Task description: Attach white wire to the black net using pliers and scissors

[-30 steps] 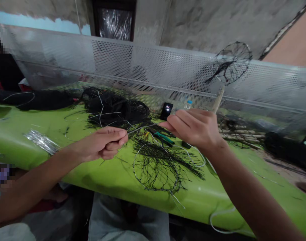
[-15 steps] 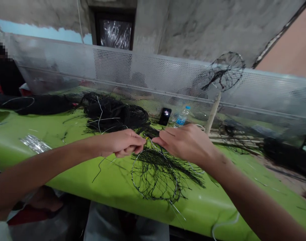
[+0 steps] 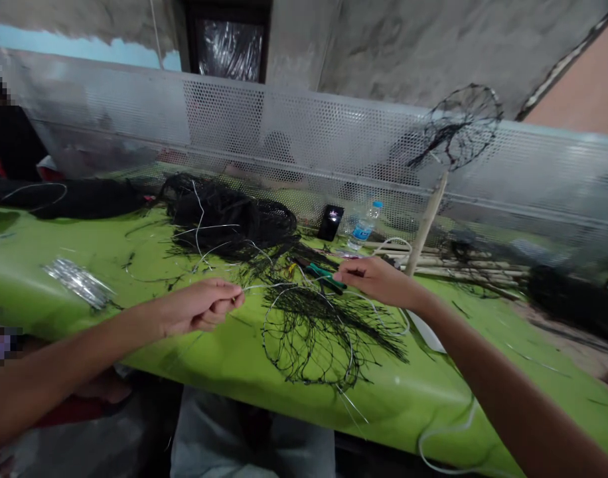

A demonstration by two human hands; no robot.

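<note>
A thin pale cord [image 3: 279, 286] stretches between my two hands above the green table. My left hand [image 3: 204, 309] is pinched on its left end. On the right, my right hand [image 3: 371, 282] is closed on the cord, beside green-handled pliers [image 3: 326, 275] lying on the table. Below the cord sits a wire hoop with black netting [image 3: 308, 345], its loose black strands fanning to the right. A large bundle of black net [image 3: 229, 216] lies behind my left hand.
Behind stand a phone [image 3: 330, 222], a water bottle [image 3: 364, 226] and a perforated metal panel [image 3: 324, 146]. An upright stick [image 3: 427, 222] bears a netted hoop [image 3: 463, 126]. Silvery strips [image 3: 79, 283] lie left; bamboo sticks [image 3: 463, 273] and dark netting lie right.
My hands have moved apart, the left one toward the left and the right one slightly right, with the cord now stretched between them. The pliers have come into clearer view.
</note>
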